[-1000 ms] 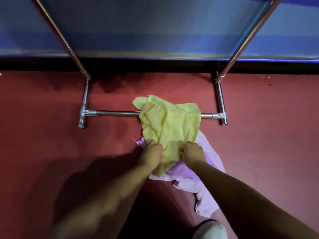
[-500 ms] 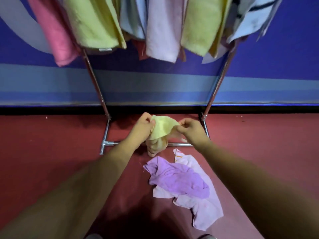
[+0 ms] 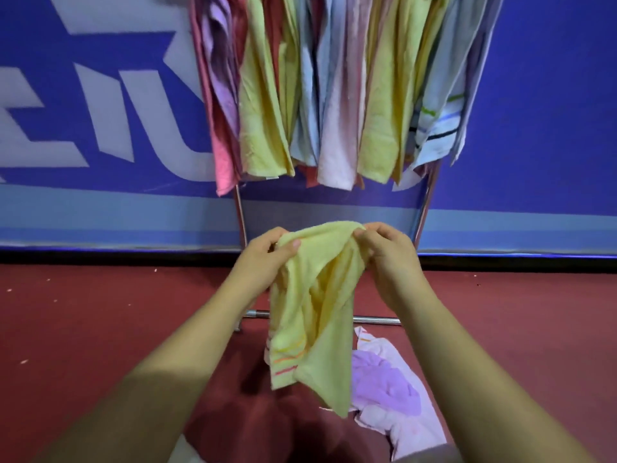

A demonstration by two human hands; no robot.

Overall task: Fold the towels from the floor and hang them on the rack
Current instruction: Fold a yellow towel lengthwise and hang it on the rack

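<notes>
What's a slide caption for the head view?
Left hand and right hand hold a yellow towel by its top edge above a purple towel on the floor, facing the rack.

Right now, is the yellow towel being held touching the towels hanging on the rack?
Apart. In the head view the left hand and right hand grip the yellow towel below the hanging towels, with wall showing between them.

Both hands hold a yellow towel (image 3: pixel 314 305) up by its top edge, the left hand (image 3: pixel 263 259) pinching one corner and the right hand (image 3: pixel 387 252) the other, so it hangs limp with its striped end low. Behind it stands the metal rack (image 3: pixel 423 208), crowded with hung towels (image 3: pixel 334 88). On the red floor (image 3: pixel 100 329) below lie a purple towel (image 3: pixel 384 385) and a pale pink towel (image 3: pixel 407 429), crumpled together.
</notes>
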